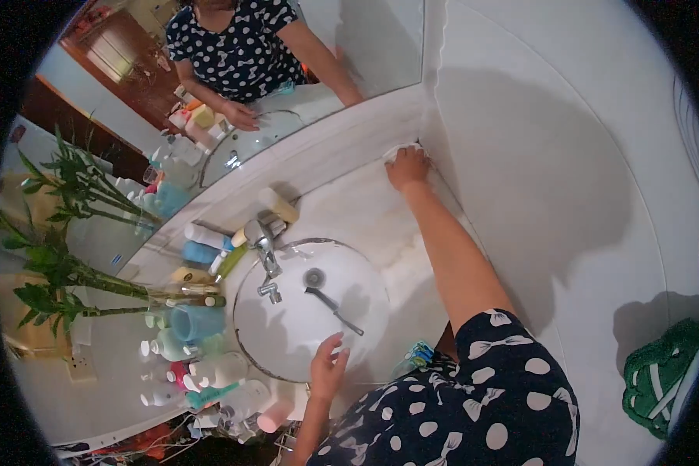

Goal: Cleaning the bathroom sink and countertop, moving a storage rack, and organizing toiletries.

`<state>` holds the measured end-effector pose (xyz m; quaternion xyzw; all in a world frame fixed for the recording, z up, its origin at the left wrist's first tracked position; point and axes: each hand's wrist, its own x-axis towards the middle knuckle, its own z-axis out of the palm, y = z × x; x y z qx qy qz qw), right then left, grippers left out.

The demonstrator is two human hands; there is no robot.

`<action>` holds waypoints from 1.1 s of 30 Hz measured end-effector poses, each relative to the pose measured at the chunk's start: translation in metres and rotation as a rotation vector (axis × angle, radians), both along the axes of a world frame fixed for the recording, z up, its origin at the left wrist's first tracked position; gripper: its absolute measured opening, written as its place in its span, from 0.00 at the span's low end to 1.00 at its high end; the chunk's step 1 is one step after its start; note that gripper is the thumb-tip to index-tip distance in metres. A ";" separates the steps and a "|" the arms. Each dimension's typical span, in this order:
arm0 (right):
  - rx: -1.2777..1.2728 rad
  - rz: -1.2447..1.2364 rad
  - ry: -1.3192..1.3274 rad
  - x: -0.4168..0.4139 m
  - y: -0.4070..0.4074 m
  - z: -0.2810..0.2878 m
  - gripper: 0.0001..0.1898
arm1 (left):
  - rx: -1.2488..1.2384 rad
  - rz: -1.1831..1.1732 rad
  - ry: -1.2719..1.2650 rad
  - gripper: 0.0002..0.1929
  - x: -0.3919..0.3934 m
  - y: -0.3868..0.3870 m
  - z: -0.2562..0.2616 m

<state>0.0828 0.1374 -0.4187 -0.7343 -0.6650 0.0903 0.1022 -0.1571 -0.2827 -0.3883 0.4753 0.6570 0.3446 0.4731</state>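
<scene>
My right hand [409,168] presses a white cloth [397,150] into the back right corner of the marble-patterned countertop [349,192], where it meets the walls. My left hand [328,364] hovers over the front rim of the white washbasin [279,343], fingers apart and holding nothing. Inside the basin, a dark long-handled brush or similar tool [335,311] lies slanted below the metal drain [314,278]. A chrome faucet [263,247] stands at the back left of the basin.
Bottles, a blue cup [195,322] and a pink container [275,415] crowd the left side. Green stalks stand in a clear vase [177,294]. A cream bottle [278,205] is behind the faucet. A mirror [384,46] spans the back; a green item [661,378] hangs at right.
</scene>
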 end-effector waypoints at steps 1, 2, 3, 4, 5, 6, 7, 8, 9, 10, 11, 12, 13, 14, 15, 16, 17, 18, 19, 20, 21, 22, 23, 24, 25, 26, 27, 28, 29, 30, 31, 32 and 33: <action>0.014 -0.016 0.006 -0.025 -0.015 0.003 0.31 | 0.001 0.016 0.008 0.20 -0.006 -0.005 -0.001; 0.081 -0.010 -0.008 -0.041 -0.023 -0.005 0.31 | -0.005 0.004 0.011 0.20 -0.005 -0.004 -0.003; 0.145 -0.002 -0.022 -0.059 -0.030 -0.013 0.31 | -0.013 -0.006 0.017 0.20 -0.004 -0.003 -0.004; 0.145 0.055 -0.010 -0.084 -0.043 -0.013 0.31 | -0.015 -0.001 0.020 0.20 -0.007 -0.005 -0.004; 0.145 0.110 0.002 -0.105 -0.054 -0.011 0.30 | -0.003 0.008 0.021 0.19 -0.010 -0.005 -0.003; 0.174 0.150 0.018 -0.119 -0.064 -0.011 0.29 | 0.010 0.013 0.020 0.19 -0.010 -0.005 -0.003; 0.202 0.195 0.039 -0.134 -0.074 -0.011 0.29 | 0.010 0.017 0.024 0.19 -0.012 -0.006 -0.003; 0.202 0.199 0.044 -0.144 -0.080 -0.009 0.29 | 0.005 0.029 0.007 0.19 -0.014 -0.006 -0.005; 0.185 0.264 0.055 -0.152 -0.084 -0.009 0.27 | 0.003 0.038 -0.011 0.19 -0.016 -0.005 -0.007; 0.169 0.329 0.067 -0.158 -0.086 -0.008 0.27 | 0.005 0.040 -0.006 0.19 -0.018 -0.006 -0.009; 0.172 0.330 0.073 -0.164 -0.089 -0.007 0.27 | -0.024 0.049 -0.020 0.19 -0.020 -0.009 -0.012; 0.184 0.422 0.084 -0.170 -0.092 -0.007 0.26 | -0.052 0.057 -0.035 0.19 -0.020 -0.008 -0.009; 0.196 0.514 0.095 -0.174 -0.092 -0.007 0.25 | -0.051 0.058 -0.029 0.19 -0.021 -0.006 -0.008; 0.141 0.544 0.105 -0.170 -0.083 -0.007 0.21 | -0.040 0.031 -0.009 0.19 -0.021 -0.004 -0.007; 0.142 0.542 0.104 -0.160 -0.073 -0.013 0.21 | -0.029 -0.001 0.005 0.19 -0.019 -0.002 -0.004; 0.210 0.595 0.104 -0.138 -0.059 -0.026 0.19 | -0.024 -0.018 -0.006 0.19 -0.012 0.004 -0.004; 0.277 0.651 0.106 -0.115 -0.045 -0.034 0.16 | -0.019 -0.031 -0.022 0.19 -0.009 0.009 -0.005; 0.291 0.618 0.116 -0.104 -0.037 -0.033 0.15 | -0.019 -0.017 -0.023 0.19 -0.014 0.008 -0.005; 0.305 0.588 0.126 -0.093 -0.031 -0.031 0.13 | -0.019 -0.001 -0.018 0.19 -0.020 0.004 -0.004; 0.302 0.513 0.150 -0.075 -0.025 -0.030 0.13 | -0.014 0.011 -0.006 0.19 -0.024 0.002 -0.003; 0.297 0.432 0.167 -0.060 -0.022 -0.027 0.12 | -0.009 0.016 0.001 0.19 -0.024 0.000 -0.004; 0.297 0.437 0.159 -0.059 -0.022 -0.026 0.12 | -0.008 0.020 -0.007 0.19 -0.026 -0.002 -0.006; 0.305 0.327 0.104 -0.058 -0.021 -0.025 0.13 | -0.017 0.030 -0.002 0.19 -0.029 -0.004 -0.010; 0.315 0.216 0.048 -0.057 -0.020 -0.022 0.15 | -0.025 0.041 0.003 0.19 -0.029 -0.004 -0.013; 0.313 0.230 0.051 -0.074 -0.027 -0.013 0.15 | -0.027 0.055 0.003 0.19 -0.032 -0.008 -0.014; 0.233 0.205 -0.015 -0.102 -0.038 -0.006 0.15 | -0.027 0.076 -0.011 0.19 -0.035 -0.011 -0.015; 0.158 0.173 -0.086 -0.127 -0.049 0.000 0.16 | -0.022 0.089 -0.028 0.19 -0.037 -0.012 -0.016; 0.134 0.252 -0.089 -0.141 -0.053 0.001 0.16 | -0.019 0.086 -0.035 0.19 -0.034 -0.010 -0.016; 0.108 0.327 -0.092 -0.151 -0.057 -0.001 0.16 | -0.020 0.078 -0.056 0.19 -0.031 -0.007 -0.017; 0.180 0.378 -0.023 -0.163 -0.066 -0.003 0.16 | -0.023 0.072 -0.072 0.18 -0.028 -0.005 -0.017; 0.252 0.434 0.051 -0.173 -0.072 -0.005 0.16 | -0.024 0.072 -0.070 0.18 -0.027 -0.004 -0.015; 0.250 0.433 0.054 -0.172 -0.072 -0.006 0.16 | -0.021 0.065 -0.077 0.18 -0.026 -0.002 -0.014; 0.280 0.475 0.084 -0.174 -0.072 -0.008 0.16 | -0.016 0.061 -0.082 0.18 -0.026 -0.002 -0.013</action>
